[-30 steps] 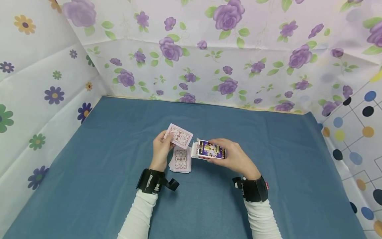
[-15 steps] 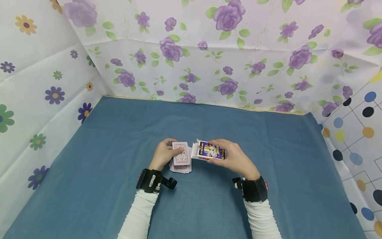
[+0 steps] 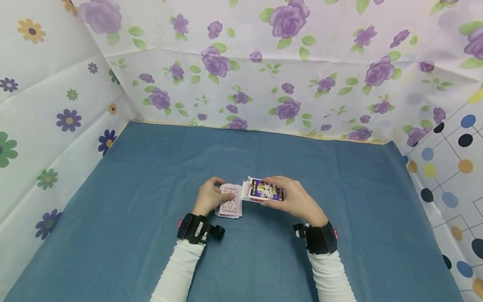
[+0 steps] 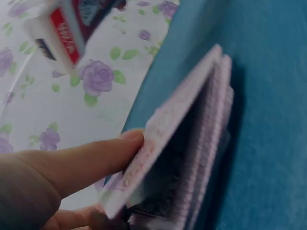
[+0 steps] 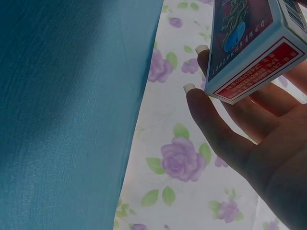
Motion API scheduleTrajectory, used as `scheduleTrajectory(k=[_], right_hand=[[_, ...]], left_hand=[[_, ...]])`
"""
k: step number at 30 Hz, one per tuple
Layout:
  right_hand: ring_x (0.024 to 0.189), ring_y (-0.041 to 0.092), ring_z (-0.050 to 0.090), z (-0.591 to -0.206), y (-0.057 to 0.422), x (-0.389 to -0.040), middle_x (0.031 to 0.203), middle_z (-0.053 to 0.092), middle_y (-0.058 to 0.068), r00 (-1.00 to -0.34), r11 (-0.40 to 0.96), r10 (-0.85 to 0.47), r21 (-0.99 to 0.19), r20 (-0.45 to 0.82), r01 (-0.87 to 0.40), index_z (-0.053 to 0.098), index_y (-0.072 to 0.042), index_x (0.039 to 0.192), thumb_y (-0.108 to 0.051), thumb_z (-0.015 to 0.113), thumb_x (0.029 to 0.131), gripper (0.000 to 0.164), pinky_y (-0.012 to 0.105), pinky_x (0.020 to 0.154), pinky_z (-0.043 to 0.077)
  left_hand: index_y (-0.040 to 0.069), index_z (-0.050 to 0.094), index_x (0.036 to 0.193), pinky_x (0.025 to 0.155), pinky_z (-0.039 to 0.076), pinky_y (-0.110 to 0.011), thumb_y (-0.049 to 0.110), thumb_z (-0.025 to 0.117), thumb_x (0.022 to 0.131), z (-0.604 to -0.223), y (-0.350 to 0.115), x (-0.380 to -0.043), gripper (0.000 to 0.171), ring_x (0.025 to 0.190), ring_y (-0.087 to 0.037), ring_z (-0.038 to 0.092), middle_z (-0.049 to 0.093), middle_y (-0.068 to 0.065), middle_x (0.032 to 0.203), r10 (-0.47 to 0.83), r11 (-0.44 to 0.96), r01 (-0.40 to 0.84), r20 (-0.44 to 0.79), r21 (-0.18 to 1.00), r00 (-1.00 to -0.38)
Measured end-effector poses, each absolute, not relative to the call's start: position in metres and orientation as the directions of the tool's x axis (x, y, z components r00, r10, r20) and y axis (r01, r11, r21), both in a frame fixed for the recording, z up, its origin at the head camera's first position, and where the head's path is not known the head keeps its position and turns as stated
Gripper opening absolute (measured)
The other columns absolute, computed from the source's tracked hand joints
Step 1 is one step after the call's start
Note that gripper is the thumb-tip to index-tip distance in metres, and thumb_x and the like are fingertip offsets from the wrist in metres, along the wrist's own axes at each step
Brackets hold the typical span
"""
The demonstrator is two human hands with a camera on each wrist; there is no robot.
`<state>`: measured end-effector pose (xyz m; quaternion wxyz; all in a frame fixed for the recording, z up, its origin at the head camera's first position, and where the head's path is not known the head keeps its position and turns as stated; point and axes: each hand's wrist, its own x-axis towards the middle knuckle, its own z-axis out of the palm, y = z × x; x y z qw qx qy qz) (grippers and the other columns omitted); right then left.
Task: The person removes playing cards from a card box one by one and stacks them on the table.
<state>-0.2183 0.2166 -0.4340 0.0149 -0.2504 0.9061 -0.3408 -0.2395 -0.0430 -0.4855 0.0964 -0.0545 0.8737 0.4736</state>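
Observation:
My left hand (image 3: 208, 198) pinches a playing card (image 3: 229, 200), thumb on its patterned back and fingers at its far left edge. In the left wrist view this card slants above a stack of cards (image 4: 204, 143), one edge lifted and the other low by the fingers. Most of the stack is hidden under it in the head view. Just to the right, my right hand (image 3: 296, 199) grips a purple-fronted card box (image 3: 267, 190) between thumb and fingers. The box's open flap end (image 3: 245, 188) points left toward the cards. Its red-and-white side panel (image 5: 259, 72) shows in the right wrist view.
A blue cloth (image 3: 241, 264) covers the table. A floral sheet (image 3: 264, 84) hangs along the back edge, with patterned sheets at both sides. Each wrist wears a black strap, and the left strap's loose end (image 3: 216, 232) sticks out near the cards.
My left hand has come down from behind the stack, turning the card from a slant to line up over the pile. My right hand with the box has stayed nearly still.

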Motion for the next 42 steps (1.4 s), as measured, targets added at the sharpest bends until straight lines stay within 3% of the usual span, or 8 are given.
scheduleTrajectory(k=[8, 16, 32, 34, 36, 39, 42], right_hand=[[0.107, 0.022, 0.059, -0.436, 0.215, -0.219, 0.129, 0.062, 0.009, -0.876, 0.648, -0.463, -0.622, 0.137, -0.44, 0.06, -0.013, 0.132, -0.034, 0.08, 0.08, 0.06, 0.037, 0.084, 0.048], [0.105, 0.021, 0.06, -0.437, 0.214, -0.219, 0.128, 0.063, 0.009, -0.873, 0.639, -0.469, -0.631, 0.132, -0.439, 0.06, -0.012, 0.132, -0.035, 0.079, 0.08, 0.06, 0.037, 0.084, 0.048], [0.104, 0.02, 0.059, -0.438, 0.213, -0.219, 0.128, 0.063, 0.009, -0.875, 0.637, -0.471, -0.641, 0.115, -0.427, 0.059, -0.012, 0.133, -0.036, 0.078, 0.082, 0.059, 0.035, 0.082, 0.048], [0.104, 0.019, 0.059, -0.438, 0.213, -0.219, 0.128, 0.063, 0.009, -0.874, 0.637, -0.473, -0.641, 0.115, -0.429, 0.059, -0.012, 0.132, -0.035, 0.078, 0.081, 0.059, 0.035, 0.082, 0.048], [0.104, 0.019, 0.06, -0.439, 0.213, -0.219, 0.128, 0.063, 0.008, -0.874, 0.638, -0.472, -0.64, 0.114, -0.428, 0.06, -0.013, 0.132, -0.035, 0.079, 0.081, 0.059, 0.035, 0.082, 0.049], [0.103, 0.018, 0.06, -0.44, 0.214, -0.221, 0.127, 0.063, 0.008, -0.872, 0.638, -0.475, -0.637, 0.115, -0.432, 0.06, -0.012, 0.131, -0.034, 0.079, 0.081, 0.058, 0.034, 0.082, 0.049], [0.102, 0.017, 0.061, -0.441, 0.215, -0.222, 0.126, 0.064, 0.007, -0.869, 0.637, -0.48, -0.633, 0.123, -0.441, 0.061, -0.012, 0.131, -0.033, 0.079, 0.081, 0.057, 0.033, 0.081, 0.05]], left_hand=[[0.005, 0.057, 0.124, 0.047, 0.04, -0.029, 0.024, 0.083, 0.076, -0.484, -0.042, -0.238, 0.058, 0.046, -0.017, 0.051, 0.062, -0.011, 0.071, -0.045, 0.592, -0.179, -0.189, 0.786, -0.981], [0.002, 0.06, 0.119, 0.049, 0.037, -0.027, 0.018, 0.081, 0.078, -0.484, -0.042, -0.238, 0.048, 0.052, -0.017, 0.048, 0.059, -0.01, 0.071, -0.047, 0.604, -0.148, -0.15, 0.783, -0.988], [0.004, 0.058, 0.122, 0.048, 0.035, -0.029, 0.015, 0.077, 0.082, -0.487, -0.041, -0.241, 0.046, 0.051, -0.015, 0.043, 0.051, -0.005, 0.067, -0.05, 0.57, -0.151, -0.15, 0.807, -0.987], [0.004, 0.057, 0.124, 0.049, 0.034, -0.03, 0.019, 0.073, 0.087, -0.495, -0.042, -0.243, 0.042, 0.05, -0.016, 0.041, 0.048, -0.005, 0.066, -0.03, 0.548, -0.077, -0.072, 0.833, -0.997], [0.007, 0.057, 0.124, 0.052, 0.033, -0.029, 0.027, 0.064, 0.094, -0.508, -0.043, -0.248, 0.036, 0.051, -0.012, 0.036, 0.044, 0.0, 0.067, -0.001, 0.508, 0.07, 0.081, 0.859, -0.997], [0.013, 0.058, 0.121, 0.054, 0.03, -0.029, 0.034, 0.056, 0.099, -0.508, -0.041, -0.25, 0.031, 0.052, -0.012, 0.028, 0.037, 0.001, 0.066, 0.068, 0.41, 0.277, 0.274, 0.869, -0.959], [0.012, 0.063, 0.118, 0.054, 0.028, -0.027, 0.028, 0.057, 0.099, -0.477, -0.033, -0.24, 0.025, 0.052, -0.011, 0.027, 0.036, -0.001, 0.065, 0.186, 0.311, 0.333, 0.286, 0.89, -0.94]])
